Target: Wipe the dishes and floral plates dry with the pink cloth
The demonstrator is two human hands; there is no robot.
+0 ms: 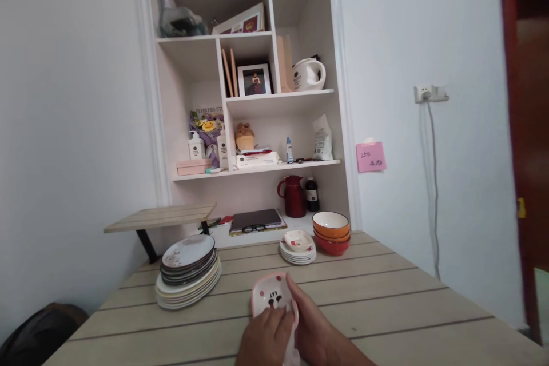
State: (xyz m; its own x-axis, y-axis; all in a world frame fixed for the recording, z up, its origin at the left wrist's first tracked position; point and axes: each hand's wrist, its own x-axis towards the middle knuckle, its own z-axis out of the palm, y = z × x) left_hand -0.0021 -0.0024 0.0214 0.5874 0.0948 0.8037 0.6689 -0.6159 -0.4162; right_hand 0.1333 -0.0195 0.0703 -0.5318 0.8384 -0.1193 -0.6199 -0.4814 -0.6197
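My right hand (311, 320) grips a small white dish (263, 293) by its right side, thumb up along the pink rim. The dish is tilted toward me and shows red spots, a dark cartoon face and lettering inside. Fingers of my left hand (263, 336) are bent together and press into the lower part of the dish. Between the two hands hangs a white cloth or tissue (291, 353), pinched under the left fingers; most of it is hidden.
On the slatted table (369, 291), plates (189, 251) are stacked at left. Small plates (298, 258) with a patterned dish (299, 240) on top stand at the back, beside orange and red bowls (331, 234). A raised wooden stand (160, 218) and shelving (283, 104) lie behind.
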